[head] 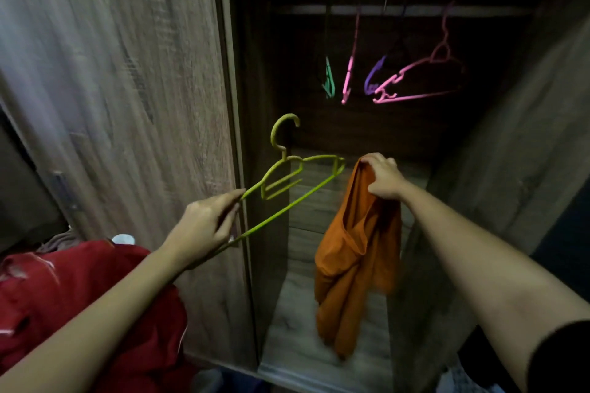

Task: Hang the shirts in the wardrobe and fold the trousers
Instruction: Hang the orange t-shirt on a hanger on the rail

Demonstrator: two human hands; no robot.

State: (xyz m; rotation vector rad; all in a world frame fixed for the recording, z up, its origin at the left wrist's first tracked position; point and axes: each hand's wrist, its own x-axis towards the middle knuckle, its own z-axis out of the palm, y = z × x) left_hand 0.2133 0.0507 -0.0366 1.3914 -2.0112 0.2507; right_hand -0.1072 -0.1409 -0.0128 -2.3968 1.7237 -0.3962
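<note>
Before wardrobe (143, 73): thin hanger (287, 206), crumpled shirt (354, 265)

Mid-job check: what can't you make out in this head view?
Head view only.
- Rail: dim; the hooks of the hanging hangers fade into darkness.
- Orange shirt: bunched under the right hand; collar and sleeves indistinct.
- Green hanger: near end hidden by the left hand.
- Red garment: cut by the left edge, covered by the left forearm; shirt or trousers unclear.
</note>
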